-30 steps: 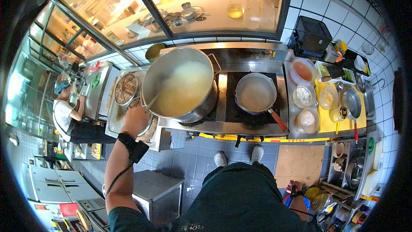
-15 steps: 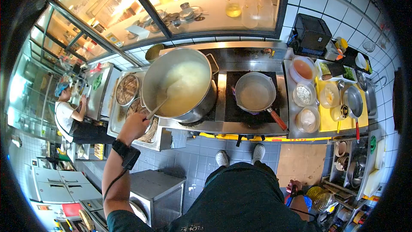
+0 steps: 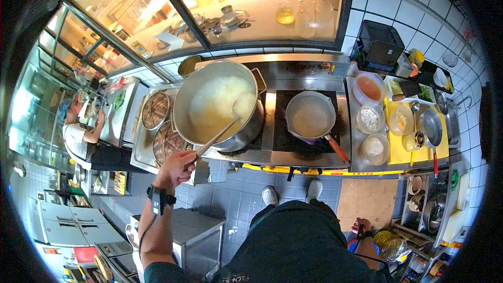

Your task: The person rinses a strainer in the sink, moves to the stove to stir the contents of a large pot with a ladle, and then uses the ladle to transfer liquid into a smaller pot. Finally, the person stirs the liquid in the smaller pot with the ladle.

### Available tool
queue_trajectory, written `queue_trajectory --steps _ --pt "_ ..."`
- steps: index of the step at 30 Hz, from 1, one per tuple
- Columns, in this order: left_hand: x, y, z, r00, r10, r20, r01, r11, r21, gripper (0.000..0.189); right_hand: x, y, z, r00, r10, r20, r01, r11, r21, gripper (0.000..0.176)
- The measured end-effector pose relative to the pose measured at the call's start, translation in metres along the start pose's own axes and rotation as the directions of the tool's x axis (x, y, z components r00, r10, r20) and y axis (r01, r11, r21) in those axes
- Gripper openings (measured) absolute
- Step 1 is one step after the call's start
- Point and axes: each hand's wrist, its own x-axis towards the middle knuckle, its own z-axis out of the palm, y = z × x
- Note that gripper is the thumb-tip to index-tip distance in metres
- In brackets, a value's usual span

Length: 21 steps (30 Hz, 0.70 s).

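Observation:
My left hand (image 3: 177, 169) is closed round the long handle of a ladle (image 3: 216, 137). The ladle leans over the near rim of a large steel pot (image 3: 181, 106), its bowl partly sunk in cloudy, pale yellow liquid (image 3: 212, 107). My right hand (image 3: 360, 225) hangs low at my side, away from the stove, fingers loosely bent with nothing visible in them. Right of the pot, a smaller saucepan (image 3: 311, 116) with a wooden handle holds cloudy liquid on a burner.
Round woven steamer trays (image 3: 156, 110) lie left of the pot. On the right counter stand bowls of white food (image 3: 370, 119), a bowl of orange liquid (image 3: 369, 87), a yellow board (image 3: 398, 149) and a frying pan (image 3: 430, 126). A co-worker (image 3: 78, 136) stands far left. A steel table (image 3: 191, 228) is behind my left arm.
My left hand has moved right and toward me with the ladle. The ladle's bowl has swept from the pot's left-middle to its right side. The co-worker has leaned slightly left.

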Motion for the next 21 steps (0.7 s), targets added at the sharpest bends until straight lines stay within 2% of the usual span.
queue_trajectory --steps 1,2,3,4,5,7,8,9,11,12,13,14,15,16,17,18,20,21 --pt "-0.004 -0.006 0.002 0.999 0.04 0.017 -0.038 0.994 -0.104 0.015 -0.001 0.0 0.0 1.0 -0.014 -0.023 0.012 0.997 -0.076 0.016" --pt "0.005 -0.024 -0.012 0.999 0.046 0.025 -0.042 0.991 -0.13 0.021 0.007 0.004 -0.007 1.0 -0.012 -0.026 0.01 0.997 -0.077 0.016" --pt "0.001 -0.03 -0.009 0.999 0.043 0.026 -0.039 0.991 -0.131 0.021 0.022 0.012 -0.022 0.993 0.07 0.093 -0.082 0.988 0.132 0.015" --pt "-0.005 -0.033 -0.004 0.997 0.056 -0.045 -0.062 0.988 -0.143 0.024 0.031 0.016 -0.031 0.967 0.123 0.225 -0.193 0.927 0.321 0.015" --pt "-0.01 -0.037 -0.001 0.991 0.069 -0.117 -0.086 0.984 -0.155 0.029 0.027 0.016 -0.031 0.967 0.124 0.221 -0.192 0.928 0.319 0.015" --pt "-0.016 -0.045 -0.003 0.988 0.097 -0.121 -0.117 0.977 -0.177 0.031 0.02 0.014 -0.031 0.878 0.167 0.449 -0.309 0.913 0.265 0.015" --pt "-0.02 -0.048 -0.002 0.979 0.132 -0.154 -0.16 0.97 -0.183 0.031 0.036 0.023 -0.048 0.953 0.097 0.288 -0.128 0.987 0.092 0.013" --pt "-0.023 -0.049 -0.001 0.968 0.167 -0.187 -0.203 0.961 -0.188 0.031 0.044 0.027 -0.049 0.952 0.099 0.288 -0.128 0.988 0.085 0.013" --pt "-0.03 -0.051 0.001 0.955 0.173 -0.239 -0.219 0.96 -0.177 0.032 0.051 0.026 -0.048 0.978 0.153 0.144 -0.163 0.984 0.064 0.014" --pt "-0.032 -0.052 0.0 0.938 0.222 -0.266 -0.266 0.954 -0.14 0.033 0.043 0.021 -0.039 0.978 0.153 0.143 -0.163 0.985 0.058 0.014" --pt "-0.034 -0.053 0.0 0.918 0.271 -0.29 -0.31 0.945 -0.1 0.033 0.035 0.018 -0.029 0.998 0.046 0.032 -0.037 0.968 -0.248 0.015" --pt "-0.039 -0.051 0.001 0.9 0.304 -0.313 -0.331 0.943 -0.035 0.032 0.023 0.012 -0.016 0.995 -0.092 -0.039 0.057 0.84 -0.539 0.016" --pt "-0.042 -0.052 0.001 0.899 0.303 -0.315 -0.331 0.943 -0.038 0.032 0.011 0.002 -0.008 0.995 -0.094 -0.039 0.058 0.838 -0.542 0.016" --pt "-0.045 -0.054 0.0 0.876 0.343 -0.339 -0.357 0.934 0.022 0.03 -0.001 -0.009 -0.001 0.999 0.011 0.036 0.0 0.956 -0.293 0.017" --pt "-0.046 -0.056 0.0 0.85 0.384 -0.359 -0.381 0.921 0.082 0.028 -0.005 -0.013 0.002 0.986 0.091 0.137 -0.088 0.996 -0.028 0.018" --pt "-0.046 -0.059 -0.003 0.85 0.384 -0.36 -0.382 0.921 0.08 0.028 -0.008 -0.013 0.009 0.987 0.089 0.136 -0.086 0.996 -0.03 0.018" --pt "-0.046 -0.065 -0.009 0.824 0.431 -0.368 -0.426 0.899 0.099 0.029 -0.011 -0.012 0.021 0.992 -0.067 -0.108 0.058 0.995 -0.083 0.02" --pt "-0.048 -0.066 -0.008 0.823 0.431 -0.37 -0.427 0.899 0.098 0.029 -0.003 -0.011 0.016 0.992 -0.068 -0.107 0.059 0.995 -0.085 0.02"
